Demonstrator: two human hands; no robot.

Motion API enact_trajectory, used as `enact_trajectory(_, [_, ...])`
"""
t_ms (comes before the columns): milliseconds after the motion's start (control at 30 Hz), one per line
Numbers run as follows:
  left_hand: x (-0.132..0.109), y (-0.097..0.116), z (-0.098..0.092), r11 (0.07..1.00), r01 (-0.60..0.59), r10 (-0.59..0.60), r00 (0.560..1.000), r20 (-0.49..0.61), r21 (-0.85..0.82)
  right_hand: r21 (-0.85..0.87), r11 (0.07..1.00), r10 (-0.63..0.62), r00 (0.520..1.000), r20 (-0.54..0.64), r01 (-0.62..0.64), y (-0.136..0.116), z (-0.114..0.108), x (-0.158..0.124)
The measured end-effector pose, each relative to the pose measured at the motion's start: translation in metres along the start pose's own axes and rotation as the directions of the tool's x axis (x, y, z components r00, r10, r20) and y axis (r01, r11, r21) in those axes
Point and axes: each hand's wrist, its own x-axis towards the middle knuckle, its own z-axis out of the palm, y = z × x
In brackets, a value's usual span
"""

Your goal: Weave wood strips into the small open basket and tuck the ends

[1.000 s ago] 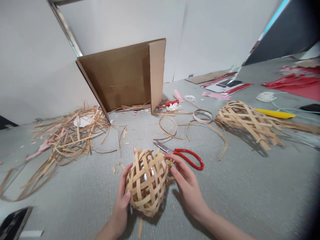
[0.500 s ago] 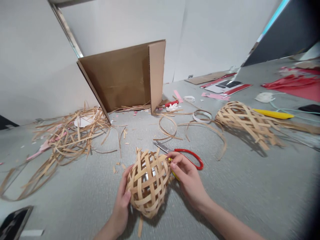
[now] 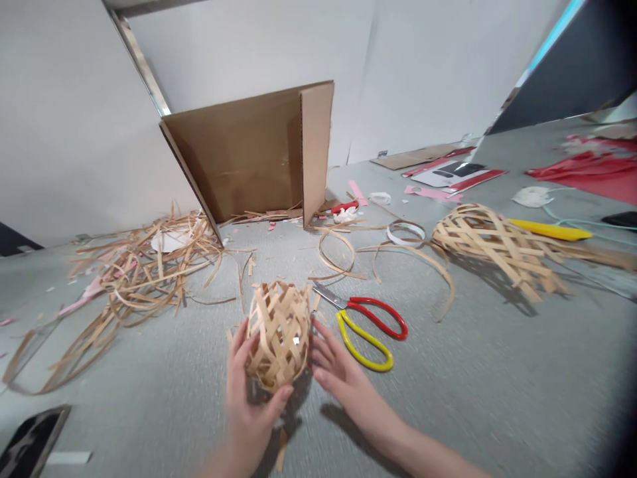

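A small basket [image 3: 279, 335] woven from flat, pale bamboo-like strips is in front of me, short strip ends sticking up at its top. My left hand [image 3: 251, 398] grips it from the left and below, thumb across the near side. Along its right side rests my right hand [image 3: 343, 382], fingers extended and slightly apart, the tips at the weave; whether they press on it I cannot tell. Scissors [image 3: 365, 325] with one red and one yellow handle lie just beyond my right hand, blades pointing to the far left.
Loose strips [image 3: 149, 265] are heaped at the left. An open cardboard box [image 3: 318, 153] stands at the back. A second, unfinished weave [image 3: 488, 239] lies right, beside a yellow-handled tool [image 3: 550, 230]. A tape roll [image 3: 405, 234] and curled strip [image 3: 336, 255] lie mid-table; a phone [image 3: 32, 441] sits near left.
The basket has turned and tilted in my left hand, whose thumb now shows across its front. My right hand has moved down and left off the scissors' area, uncovering the yellow handle.
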Motion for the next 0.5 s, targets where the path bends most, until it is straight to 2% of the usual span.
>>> enact_trajectory(100, [0.000,0.006,0.000,0.993,-0.107,0.102,0.990,0.100,0.044,0.034,0.999,-0.008,0.998,0.069,0.005,0.011,0.005,-0.003])
enact_trajectory(167, [0.001,0.008,0.000,0.992,-0.117,0.113,0.989,0.097,0.040,0.033,0.999,-0.016,0.997,0.076,0.013,0.013,0.006,-0.002])
enact_trajectory(267, [0.004,0.008,0.002,0.999,-0.052,0.053,0.998,0.029,-0.016,0.040,0.999,-0.016,0.999,0.052,0.014,0.012,0.006,0.000])
enact_trajectory(367, [0.004,0.006,0.002,0.998,-0.028,0.029,0.999,0.021,-0.057,0.054,0.999,0.005,1.000,0.026,-0.006,0.014,0.004,0.000])
enact_trajectory(500, [0.004,0.007,-0.004,0.988,-0.153,0.150,0.984,0.097,0.021,0.027,1.000,-0.010,0.999,0.047,0.008,0.025,0.001,-0.001])
